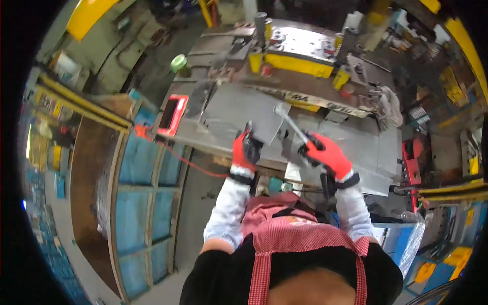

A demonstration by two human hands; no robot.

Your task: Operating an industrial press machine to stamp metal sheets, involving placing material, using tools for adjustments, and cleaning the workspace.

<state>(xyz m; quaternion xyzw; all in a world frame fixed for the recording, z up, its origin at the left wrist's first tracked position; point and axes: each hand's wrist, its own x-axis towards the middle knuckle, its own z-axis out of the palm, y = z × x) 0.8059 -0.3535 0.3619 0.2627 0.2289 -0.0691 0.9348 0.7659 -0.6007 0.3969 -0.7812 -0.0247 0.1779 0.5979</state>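
Note:
Both of my hands wear red gloves with black palms and fingers. My right hand [328, 155] is closed round the lower end of a silver wrench [294, 124], whose rounded head points up and left over the work table. My left hand [246, 149] is at the near edge of a flat grey metal sheet [236, 113]. Its fingers are curled, with one dark fingertip pointing up; blur hides what they grip, if anything. More grey sheet metal [351, 150] lies on the table to the right, beyond my right hand.
A die block with a bright top plate [302, 41] and yellow sides stands at the back. A red-framed dark panel [173, 115] lies at the table's left, near a green-lidded bottle [179, 63]. Left stands a blue-panelled rack [134, 213]; a grey rag [388, 107] hangs at right.

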